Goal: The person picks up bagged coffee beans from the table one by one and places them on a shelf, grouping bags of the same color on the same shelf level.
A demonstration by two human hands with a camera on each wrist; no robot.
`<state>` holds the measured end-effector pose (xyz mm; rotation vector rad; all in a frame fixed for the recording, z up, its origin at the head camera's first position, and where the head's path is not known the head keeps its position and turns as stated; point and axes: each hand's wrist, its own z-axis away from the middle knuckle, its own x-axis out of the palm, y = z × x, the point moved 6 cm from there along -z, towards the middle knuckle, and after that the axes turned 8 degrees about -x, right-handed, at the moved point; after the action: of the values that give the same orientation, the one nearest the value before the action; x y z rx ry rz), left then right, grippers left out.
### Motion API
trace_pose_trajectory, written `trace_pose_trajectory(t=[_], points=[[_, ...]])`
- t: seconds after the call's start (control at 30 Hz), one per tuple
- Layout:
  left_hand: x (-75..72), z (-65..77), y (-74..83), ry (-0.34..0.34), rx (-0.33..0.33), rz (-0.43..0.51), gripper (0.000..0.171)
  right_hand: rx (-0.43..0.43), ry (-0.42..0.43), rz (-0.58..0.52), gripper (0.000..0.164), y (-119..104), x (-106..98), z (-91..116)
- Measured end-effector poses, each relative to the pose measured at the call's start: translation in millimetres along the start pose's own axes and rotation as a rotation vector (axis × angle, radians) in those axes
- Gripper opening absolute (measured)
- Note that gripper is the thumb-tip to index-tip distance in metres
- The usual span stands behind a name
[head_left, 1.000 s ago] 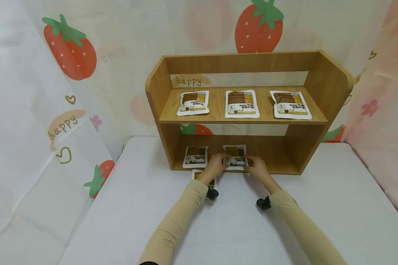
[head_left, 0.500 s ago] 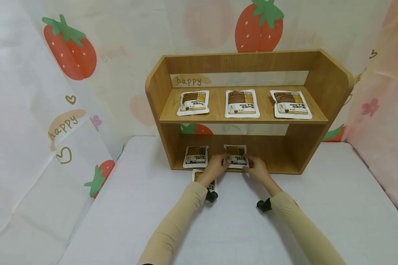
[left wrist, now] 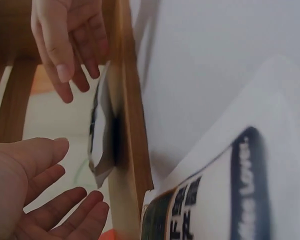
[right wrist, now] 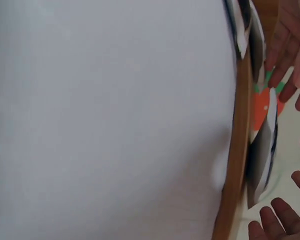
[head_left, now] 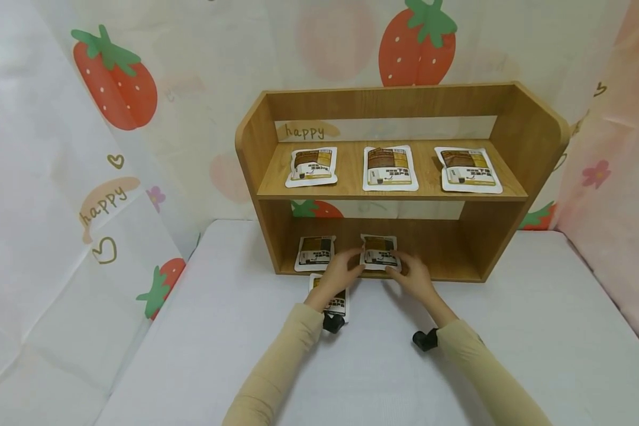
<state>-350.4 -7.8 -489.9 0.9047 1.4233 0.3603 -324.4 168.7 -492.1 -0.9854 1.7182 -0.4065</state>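
Observation:
A white pouch with a brown, dark and gold label point(head_left: 379, 251) lies on the middle of the lower shelf. On either side of it are my left hand point(head_left: 342, 273) and my right hand point(head_left: 414, 277). In the left wrist view my left hand point(left wrist: 45, 195) has loosely bent fingers, a gap away from the pouch point(left wrist: 101, 130). The right wrist view gives my right hand point(right wrist: 285, 215) spread, also holding nothing. Partly under my left forearm, another pouch point(head_left: 341, 306) lies on the table before the shelf. A similar pouch point(head_left: 315, 253) lies at the lower shelf's left.
The wooden two-tier shelf point(head_left: 386, 196) stands at the back of the white table point(head_left: 373, 378). Its upper tier bears three pouches: left point(head_left: 313, 167), middle point(head_left: 390, 168) and right point(head_left: 468, 170). A strawberry-print curtain point(head_left: 202, 89) hangs behind.
Both hands have eased off the middle pouch and drawn slightly back toward the front. The pouch stays on the lower shelf; the left forearm now covers less of the table pouch.

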Motion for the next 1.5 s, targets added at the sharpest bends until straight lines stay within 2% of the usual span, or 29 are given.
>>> trace_pose_trajectory(t=[0.2,0.43,0.57,0.7,0.9,1.07,1.37,1.5], points=[[-10.5,14.8,-5.5,-0.005,0.047,0.064,0.045,-0.014,0.017,-0.041,0.046,-15.8,5.5,3.6],[-16.1,32.1,-12.6,-0.049,0.016,0.144,0.053,0.063,-0.054,-0.214,0.050,-27.1,17.8,11.1],[-22.7,44.1,-19.6,-0.031,0.012,0.224,0.053,0.089,-0.095,-0.293,0.052,-31.3,25.9,16.5],[-31.5,54.9,-25.4,0.018,0.024,0.288,0.052,0.136,-0.148,-0.361,0.054,-36.7,35.5,22.4],[-44.2,68.7,-31.2,0.100,0.001,0.289,0.049,0.220,-0.190,-0.435,0.054,-41.1,49.8,30.1],[-50.4,78.7,-37.6,0.155,-0.042,0.244,0.048,0.230,-0.195,-0.490,0.053,-45.7,60.0,34.4],[-55.8,92.8,-52.6,0.188,-0.158,0.256,0.052,0.242,-0.146,-0.581,0.048,-48.7,71.1,38.6],[-56.9,96.6,-57.7,0.187,-0.194,0.229,0.052,0.247,-0.139,-0.588,0.046,-51.1,73.3,39.9]])
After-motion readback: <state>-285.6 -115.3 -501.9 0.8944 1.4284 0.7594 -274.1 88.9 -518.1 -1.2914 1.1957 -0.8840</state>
